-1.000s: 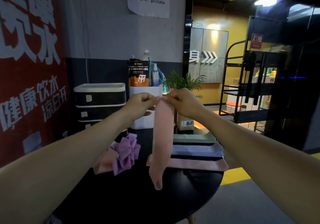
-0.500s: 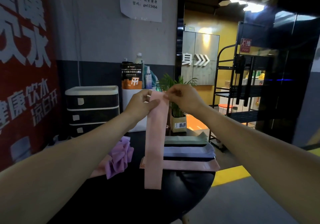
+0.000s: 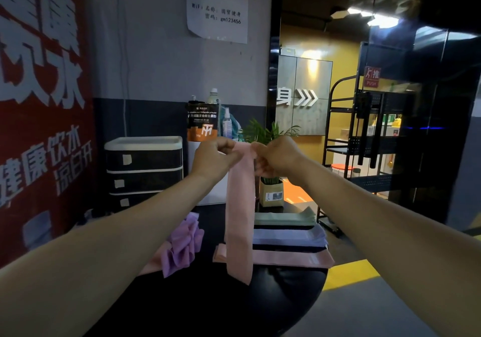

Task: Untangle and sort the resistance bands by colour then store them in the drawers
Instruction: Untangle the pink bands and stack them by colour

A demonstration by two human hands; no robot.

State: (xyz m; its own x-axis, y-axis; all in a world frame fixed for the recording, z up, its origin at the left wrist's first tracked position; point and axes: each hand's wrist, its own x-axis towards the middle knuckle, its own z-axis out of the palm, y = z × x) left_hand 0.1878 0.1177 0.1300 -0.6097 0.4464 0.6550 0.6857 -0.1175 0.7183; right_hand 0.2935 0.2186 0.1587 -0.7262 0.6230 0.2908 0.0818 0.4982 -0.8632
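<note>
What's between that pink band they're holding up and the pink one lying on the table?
Nothing visible. Both hands, left and right, pinch the pink band by its top; it hangs straight down, its lower end in front of the flat pink band on the table.

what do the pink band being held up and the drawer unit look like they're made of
Pink band: looks like thin matte fabric or soft elastic; it hangs limp and flat from the left hand and right hand.
Drawer unit: probably plastic; dark, slightly glossy drawer fronts with a smooth white top and rims.
</note>
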